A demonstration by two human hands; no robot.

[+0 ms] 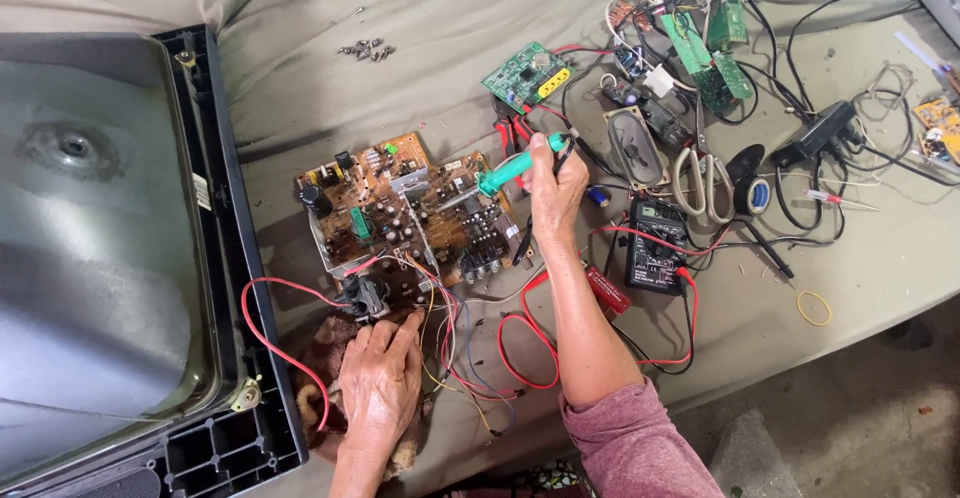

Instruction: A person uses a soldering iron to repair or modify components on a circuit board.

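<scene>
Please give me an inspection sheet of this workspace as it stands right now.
Surface: table under a wrinkled grey-green cloth.
Job's things: brown circuit board, component side up; green-handled soldering iron, tip over the board.
Clutter: multimeter, scissors, green boards, speaker, screws, tape roll, rubber band.
Hands: right hand grips the iron; left hand rests at the board's near edge, on a cloth rag.
Cables: red wire loops beside the board; black leads tangled at right.
Surroundings: picture tube set face down at left; bare floor.
</scene>
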